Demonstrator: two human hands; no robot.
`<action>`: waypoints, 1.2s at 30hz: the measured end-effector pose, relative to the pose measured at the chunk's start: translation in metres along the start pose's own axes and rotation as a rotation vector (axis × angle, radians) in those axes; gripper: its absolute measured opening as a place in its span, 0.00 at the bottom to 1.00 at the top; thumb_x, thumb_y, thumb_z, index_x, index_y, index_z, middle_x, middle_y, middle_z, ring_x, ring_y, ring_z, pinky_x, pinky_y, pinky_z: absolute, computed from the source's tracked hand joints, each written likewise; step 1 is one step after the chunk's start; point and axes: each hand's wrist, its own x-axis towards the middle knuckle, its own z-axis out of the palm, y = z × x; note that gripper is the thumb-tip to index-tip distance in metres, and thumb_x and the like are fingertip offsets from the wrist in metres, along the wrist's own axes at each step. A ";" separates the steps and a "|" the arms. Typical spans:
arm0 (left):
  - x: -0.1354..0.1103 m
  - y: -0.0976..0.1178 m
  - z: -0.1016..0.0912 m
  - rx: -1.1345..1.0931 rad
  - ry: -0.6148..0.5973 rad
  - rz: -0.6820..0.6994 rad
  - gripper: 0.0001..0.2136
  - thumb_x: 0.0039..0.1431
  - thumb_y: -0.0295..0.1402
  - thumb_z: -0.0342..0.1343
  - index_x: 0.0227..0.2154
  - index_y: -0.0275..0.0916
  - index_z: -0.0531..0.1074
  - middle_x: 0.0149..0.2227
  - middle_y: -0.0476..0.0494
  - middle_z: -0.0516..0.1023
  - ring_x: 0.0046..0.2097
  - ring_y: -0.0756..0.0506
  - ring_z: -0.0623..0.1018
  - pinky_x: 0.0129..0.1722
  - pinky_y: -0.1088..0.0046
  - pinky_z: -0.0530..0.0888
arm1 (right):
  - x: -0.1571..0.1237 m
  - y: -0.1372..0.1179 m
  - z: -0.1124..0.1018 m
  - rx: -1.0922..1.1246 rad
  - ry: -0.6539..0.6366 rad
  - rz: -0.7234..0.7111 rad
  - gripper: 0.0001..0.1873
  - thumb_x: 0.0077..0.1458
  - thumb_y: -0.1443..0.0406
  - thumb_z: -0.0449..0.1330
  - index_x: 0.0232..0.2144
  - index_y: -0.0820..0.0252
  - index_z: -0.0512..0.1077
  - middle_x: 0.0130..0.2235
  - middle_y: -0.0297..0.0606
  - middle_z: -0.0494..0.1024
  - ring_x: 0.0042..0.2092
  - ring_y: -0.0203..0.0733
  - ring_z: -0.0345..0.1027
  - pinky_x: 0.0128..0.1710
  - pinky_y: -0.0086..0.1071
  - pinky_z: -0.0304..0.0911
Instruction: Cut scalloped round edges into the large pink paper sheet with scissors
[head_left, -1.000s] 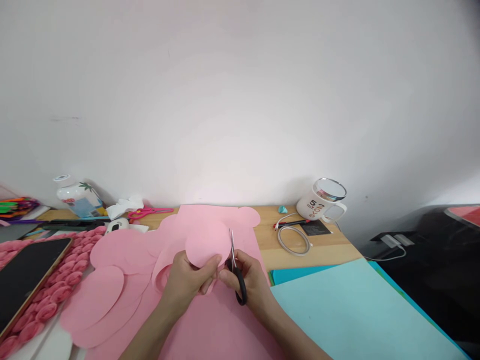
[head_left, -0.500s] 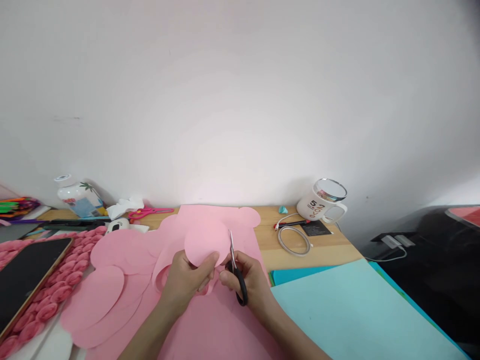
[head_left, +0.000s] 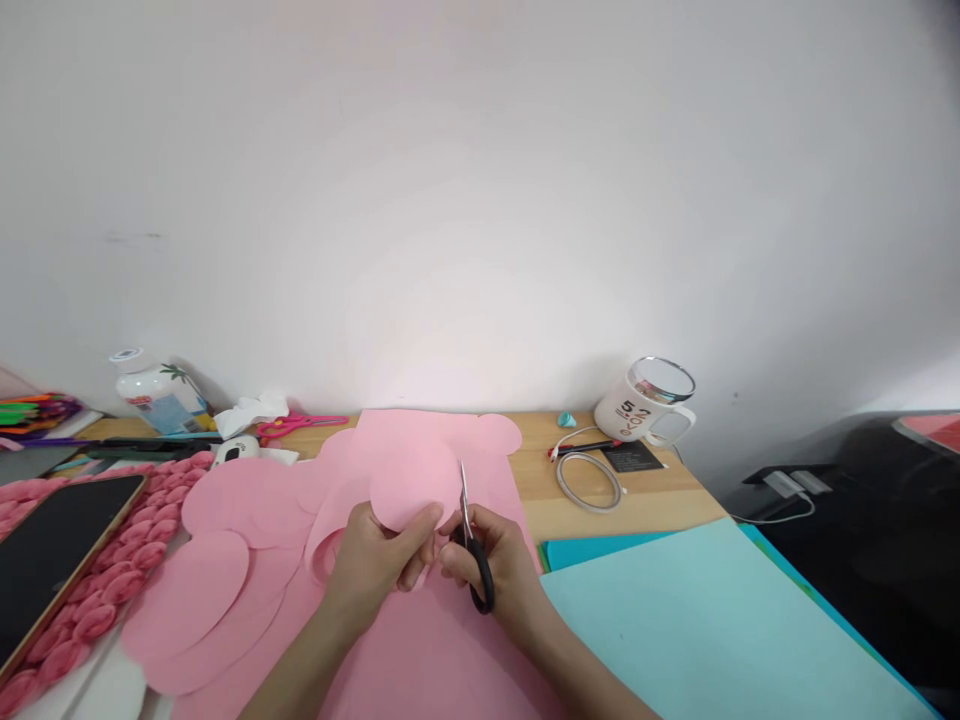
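Note:
Between thumb and fingers, my left hand (head_left: 386,560) pinches a rounded piece of pink paper (head_left: 412,485), held up over the desk. My right hand (head_left: 491,560) grips black-handled scissors (head_left: 480,570), their blades pointing away from me along the right edge of that piece. Whether the blades are fully closed is hard to make out. Beneath both hands lies a large pink sheet (head_left: 442,660), partly curled near my left hand. Several cut pink ovals (head_left: 187,590) overlap to the left.
A white mug (head_left: 637,405), a coiled cable (head_left: 589,482) and a dark card (head_left: 632,457) sit at back right. Light blue sheets (head_left: 720,620) lie at right. Leftward are a phone (head_left: 60,540) on a pink braided mat (head_left: 124,570), pink scissors (head_left: 300,425) and a white bottle (head_left: 157,395).
Almost nothing differs. My left thumb and fingers have shifted slightly on the pink piece, and the scissors stay beside its right edge.

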 end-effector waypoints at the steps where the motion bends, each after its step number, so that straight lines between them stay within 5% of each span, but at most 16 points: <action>1: -0.002 0.003 0.001 0.015 0.028 -0.001 0.19 0.43 0.37 0.55 0.05 0.38 0.59 0.05 0.55 0.56 0.11 0.54 0.59 0.14 0.76 0.58 | 0.000 0.000 0.000 0.004 -0.002 -0.004 0.12 0.39 0.61 0.64 0.24 0.61 0.66 0.17 0.26 0.63 0.19 0.29 0.53 0.19 0.24 0.50; 8: -0.011 0.017 0.005 0.049 0.073 -0.016 0.20 0.41 0.38 0.55 0.04 0.40 0.54 0.06 0.56 0.53 0.12 0.55 0.56 0.13 0.77 0.54 | 0.001 -0.002 -0.002 0.001 -0.008 -0.054 0.16 0.37 0.59 0.66 0.22 0.61 0.64 0.18 0.27 0.62 0.22 0.30 0.50 0.20 0.24 0.47; 36: -0.010 0.018 0.003 0.123 0.096 -0.039 0.19 0.40 0.39 0.54 0.04 0.41 0.53 0.07 0.55 0.53 0.13 0.55 0.54 0.14 0.76 0.54 | 0.002 -0.002 -0.005 -0.020 -0.032 -0.068 0.18 0.37 0.57 0.67 0.23 0.60 0.63 0.18 0.25 0.59 0.21 0.30 0.48 0.19 0.25 0.46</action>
